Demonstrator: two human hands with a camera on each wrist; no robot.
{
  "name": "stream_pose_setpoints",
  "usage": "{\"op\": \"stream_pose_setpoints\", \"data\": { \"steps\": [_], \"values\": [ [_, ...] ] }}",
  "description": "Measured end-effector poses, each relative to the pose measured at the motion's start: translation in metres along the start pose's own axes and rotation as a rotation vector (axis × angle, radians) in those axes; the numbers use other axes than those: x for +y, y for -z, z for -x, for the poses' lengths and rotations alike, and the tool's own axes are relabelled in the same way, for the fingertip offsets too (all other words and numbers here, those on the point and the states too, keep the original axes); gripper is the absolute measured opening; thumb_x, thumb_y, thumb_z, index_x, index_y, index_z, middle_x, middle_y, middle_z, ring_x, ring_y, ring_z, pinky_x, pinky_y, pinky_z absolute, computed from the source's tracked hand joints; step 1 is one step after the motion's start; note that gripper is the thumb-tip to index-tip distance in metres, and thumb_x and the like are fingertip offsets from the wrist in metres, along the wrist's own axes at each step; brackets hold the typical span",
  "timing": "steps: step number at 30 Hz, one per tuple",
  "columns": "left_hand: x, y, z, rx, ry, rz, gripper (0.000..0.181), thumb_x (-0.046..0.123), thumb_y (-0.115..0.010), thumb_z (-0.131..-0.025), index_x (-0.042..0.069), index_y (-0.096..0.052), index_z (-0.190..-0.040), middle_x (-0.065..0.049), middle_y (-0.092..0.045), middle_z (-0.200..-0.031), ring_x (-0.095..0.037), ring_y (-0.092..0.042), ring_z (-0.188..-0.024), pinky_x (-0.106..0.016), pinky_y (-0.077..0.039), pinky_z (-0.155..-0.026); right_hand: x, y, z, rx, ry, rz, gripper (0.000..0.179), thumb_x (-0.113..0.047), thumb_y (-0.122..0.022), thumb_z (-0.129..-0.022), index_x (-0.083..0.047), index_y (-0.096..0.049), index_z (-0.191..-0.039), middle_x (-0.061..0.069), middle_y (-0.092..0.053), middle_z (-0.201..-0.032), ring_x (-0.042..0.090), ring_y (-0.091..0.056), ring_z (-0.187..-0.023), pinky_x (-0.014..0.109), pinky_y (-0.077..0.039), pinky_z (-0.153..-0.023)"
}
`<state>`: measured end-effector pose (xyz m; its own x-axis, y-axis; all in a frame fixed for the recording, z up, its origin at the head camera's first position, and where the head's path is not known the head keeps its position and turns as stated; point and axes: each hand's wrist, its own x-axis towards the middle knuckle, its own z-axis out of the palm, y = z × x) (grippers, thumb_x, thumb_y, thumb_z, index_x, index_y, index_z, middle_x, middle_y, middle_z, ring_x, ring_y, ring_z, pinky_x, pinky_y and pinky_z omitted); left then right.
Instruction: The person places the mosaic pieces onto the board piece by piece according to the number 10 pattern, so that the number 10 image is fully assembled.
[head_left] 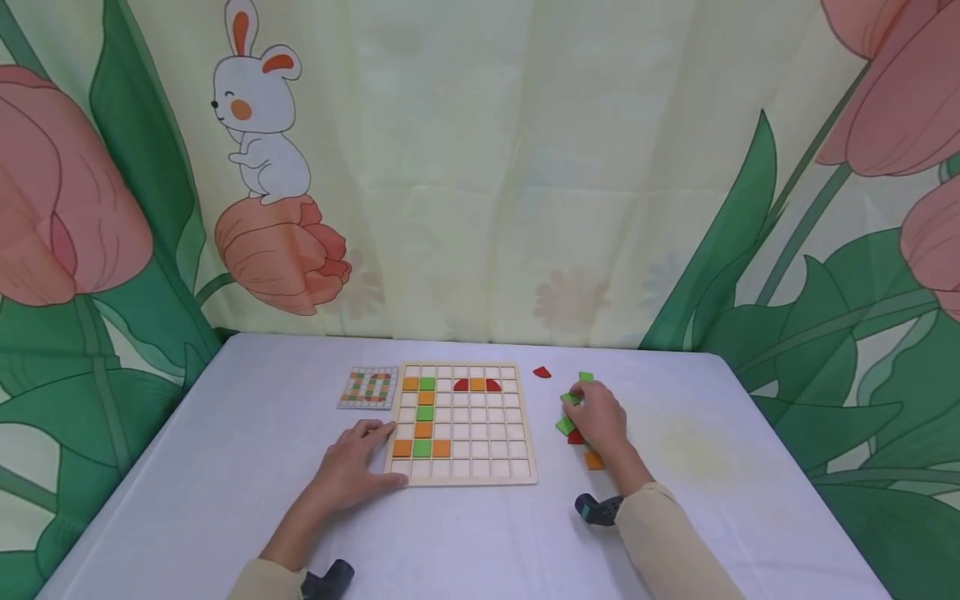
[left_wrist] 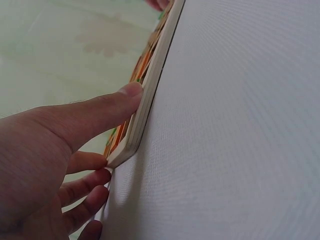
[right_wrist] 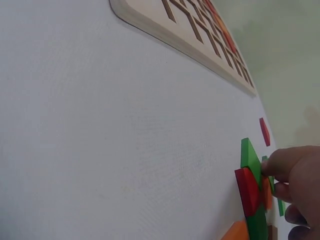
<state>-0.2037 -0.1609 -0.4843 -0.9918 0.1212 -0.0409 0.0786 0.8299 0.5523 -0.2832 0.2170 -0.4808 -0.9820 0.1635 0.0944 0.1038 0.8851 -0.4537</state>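
A wooden grid board (head_left: 472,482) lies flat, with several orange, green and red tiles in its cells. My left hand (head_left: 348,467) rests at its near left corner; in the left wrist view the thumb (left_wrist: 131,92) lies along the rim and a fingertip touches the corner. Right of the board, my right hand (head_left: 600,417) reaches into a loose pile of tiles. Its fingertips seem to pinch a green tile (head_left: 570,398), partly hidden by them. Beside them in the right wrist view are another green tile (right_wrist: 250,157) and a red tile (right_wrist: 247,190).
A small pattern card (head_left: 367,387) lies left of the board. A red quarter-round tile (head_left: 542,372) sits apart behind the pile, and an orange tile (head_left: 594,461) lies near the right wrist. A printed curtain (head_left: 480,167) hangs behind the white table (head_left: 480,542).
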Motion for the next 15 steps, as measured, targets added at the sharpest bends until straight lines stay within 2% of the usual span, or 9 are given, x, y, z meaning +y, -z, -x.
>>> {"op": "stream_pose_setpoints", "data": {
  "steps": [10,15],
  "values": [
    [0.001,0.0,0.0,-0.005,0.0,-0.004,0.092,0.053,-0.083,-0.066,0.018,-0.047,-0.144,-0.009,-0.048,-0.14,-0.03,-0.045,-0.126,-0.059,-0.036,-0.103,-0.005,-0.005,0.002,-0.014,0.008,-0.082,0.03,-0.02,-0.071,-0.086,-0.007,-0.066,-0.113,0.011,-0.065,-0.111,0.025,-0.055,-0.098,0.037,-0.054,-0.083],
    [0.0,0.0,-0.001,-0.007,0.006,-0.009,0.094,0.054,-0.083,-0.066,0.018,-0.046,-0.145,-0.009,-0.047,-0.141,-0.03,-0.044,-0.127,-0.059,-0.036,-0.102,-0.011,-0.007,0.001,-0.035,0.062,-0.13,0.028,-0.021,-0.071,-0.086,-0.009,-0.068,-0.11,0.007,-0.067,-0.108,0.024,-0.057,-0.102,0.042,-0.051,-0.091]
  ]
}}
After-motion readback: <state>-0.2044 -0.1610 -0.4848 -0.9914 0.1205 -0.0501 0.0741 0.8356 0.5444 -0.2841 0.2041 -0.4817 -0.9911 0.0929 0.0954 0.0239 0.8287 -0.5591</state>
